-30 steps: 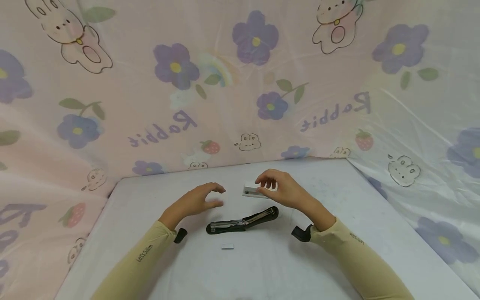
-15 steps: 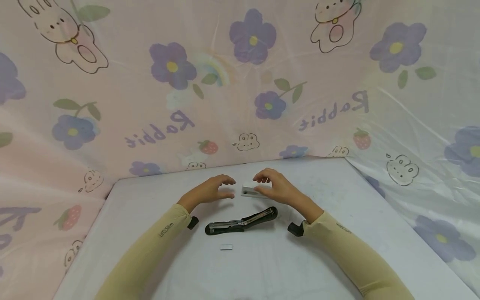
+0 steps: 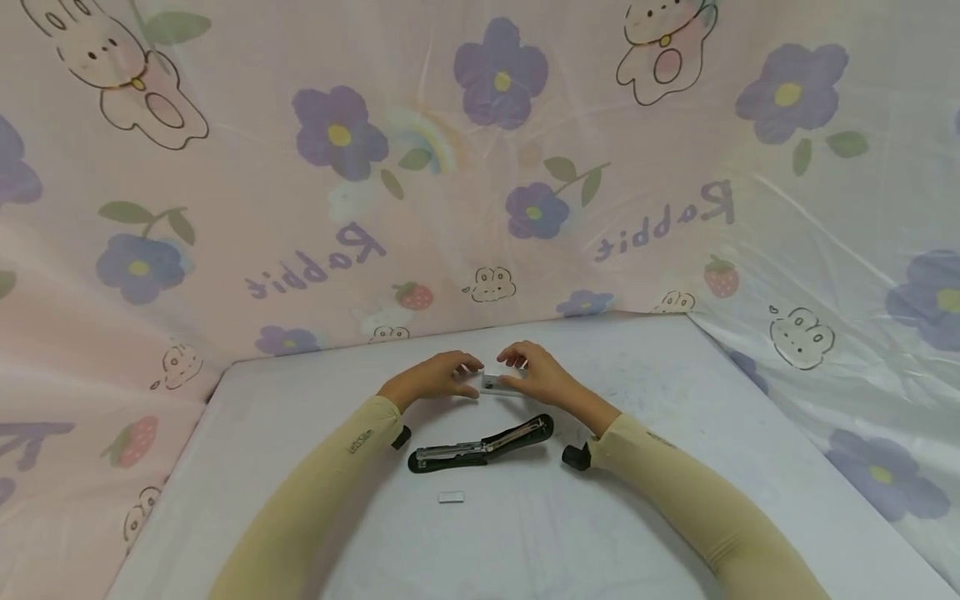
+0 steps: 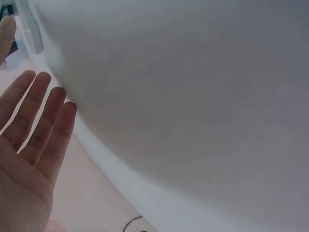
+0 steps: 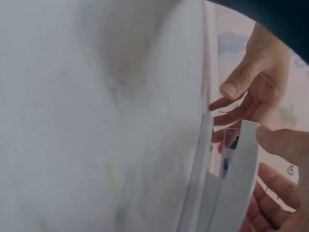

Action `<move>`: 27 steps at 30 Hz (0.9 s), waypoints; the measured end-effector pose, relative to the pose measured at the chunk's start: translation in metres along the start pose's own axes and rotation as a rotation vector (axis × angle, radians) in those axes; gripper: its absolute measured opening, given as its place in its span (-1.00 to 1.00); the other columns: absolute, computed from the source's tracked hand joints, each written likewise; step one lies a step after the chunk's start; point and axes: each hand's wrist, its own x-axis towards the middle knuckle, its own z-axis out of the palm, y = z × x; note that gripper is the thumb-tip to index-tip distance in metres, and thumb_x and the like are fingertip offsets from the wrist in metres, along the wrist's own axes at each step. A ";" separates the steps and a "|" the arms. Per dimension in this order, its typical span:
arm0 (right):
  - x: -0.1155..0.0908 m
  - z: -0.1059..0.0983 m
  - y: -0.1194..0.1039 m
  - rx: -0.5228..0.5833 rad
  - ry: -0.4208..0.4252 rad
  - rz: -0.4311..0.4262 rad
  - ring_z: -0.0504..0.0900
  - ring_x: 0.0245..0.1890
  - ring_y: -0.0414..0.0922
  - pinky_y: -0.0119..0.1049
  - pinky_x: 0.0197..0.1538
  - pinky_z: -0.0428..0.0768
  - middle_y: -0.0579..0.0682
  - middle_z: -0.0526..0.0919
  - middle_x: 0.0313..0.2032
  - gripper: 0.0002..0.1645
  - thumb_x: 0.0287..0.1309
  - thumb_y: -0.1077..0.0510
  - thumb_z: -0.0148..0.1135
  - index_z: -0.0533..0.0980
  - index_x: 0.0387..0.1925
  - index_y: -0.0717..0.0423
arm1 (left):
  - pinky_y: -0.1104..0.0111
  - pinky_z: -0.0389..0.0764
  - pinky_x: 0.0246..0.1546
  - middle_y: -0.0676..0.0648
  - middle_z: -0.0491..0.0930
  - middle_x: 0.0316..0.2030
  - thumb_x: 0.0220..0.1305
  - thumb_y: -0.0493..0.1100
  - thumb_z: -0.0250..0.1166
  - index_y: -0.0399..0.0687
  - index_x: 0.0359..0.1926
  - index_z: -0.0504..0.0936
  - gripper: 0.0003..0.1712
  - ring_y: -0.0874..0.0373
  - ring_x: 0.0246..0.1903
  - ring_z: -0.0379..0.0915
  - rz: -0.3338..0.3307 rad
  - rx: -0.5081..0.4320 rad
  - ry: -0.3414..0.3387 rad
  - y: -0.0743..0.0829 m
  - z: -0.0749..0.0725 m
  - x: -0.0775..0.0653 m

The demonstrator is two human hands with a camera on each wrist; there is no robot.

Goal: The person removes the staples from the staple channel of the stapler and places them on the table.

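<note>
Black stapler (image 3: 482, 451): whole in head view only | left fingers (image 4: 46, 123) straight | right fingers (image 5: 277, 186) parted beside box (image 5: 241, 179)

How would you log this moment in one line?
left hand: open, beside white box; right hand: at box's other end; black stapler: unfolded on table; small strip: nearer person

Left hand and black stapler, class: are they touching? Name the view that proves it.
Apart. The head view shows a gap of white tabletop between the left hand and the black stapler.
</note>
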 end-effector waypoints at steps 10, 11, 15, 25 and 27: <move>0.006 0.006 0.000 -0.015 -0.045 0.049 0.59 -0.01 0.05 -0.02 0.14 0.57 0.15 0.67 -0.04 -0.58 0.30 0.12 0.55 0.67 0.10 0.22 | 0.13 0.56 0.25 -0.05 0.67 0.06 0.32 0.05 0.57 -0.11 0.13 0.69 -0.50 0.01 0.13 0.57 0.011 0.068 -0.005 0.006 0.002 0.009; 0.007 0.007 0.000 -0.026 -0.055 0.050 0.59 -0.01 0.05 -0.02 0.14 0.57 0.15 0.66 -0.04 -0.58 0.31 0.11 0.55 0.68 0.11 0.22 | 0.13 0.56 0.24 -0.06 0.67 0.04 0.32 0.05 0.58 -0.10 0.10 0.70 -0.52 0.01 0.12 0.57 0.008 0.069 -0.006 0.006 0.002 0.009; 0.009 0.007 0.001 -0.050 -0.091 0.035 0.58 -0.02 0.07 -0.02 0.12 0.55 0.19 0.67 -0.04 -0.54 0.30 0.10 0.55 0.68 0.12 0.28 | 0.11 0.55 0.24 -0.06 0.66 0.02 0.31 0.06 0.58 -0.07 0.02 0.70 -0.57 0.00 0.10 0.56 -0.014 0.073 -0.011 0.009 0.002 0.010; 0.010 0.009 0.002 -0.056 -0.111 0.068 0.62 0.06 0.09 0.05 0.22 0.57 0.14 0.71 0.01 -0.51 0.30 0.03 0.56 0.68 0.10 0.27 | 0.10 0.55 0.19 -0.02 0.63 0.02 0.28 0.11 0.59 0.01 -0.04 0.71 -0.60 0.04 0.06 0.51 -0.044 0.152 0.001 0.010 0.007 0.015; 0.009 0.008 0.002 -0.052 -0.116 0.080 0.63 0.09 0.08 0.05 0.24 0.57 0.12 0.72 0.04 -0.50 0.30 0.01 0.56 0.67 0.11 0.25 | 0.10 0.54 0.18 -0.03 0.63 0.01 0.28 0.10 0.60 0.00 -0.06 0.71 -0.61 0.04 0.04 0.51 -0.043 0.161 0.000 0.011 0.008 0.016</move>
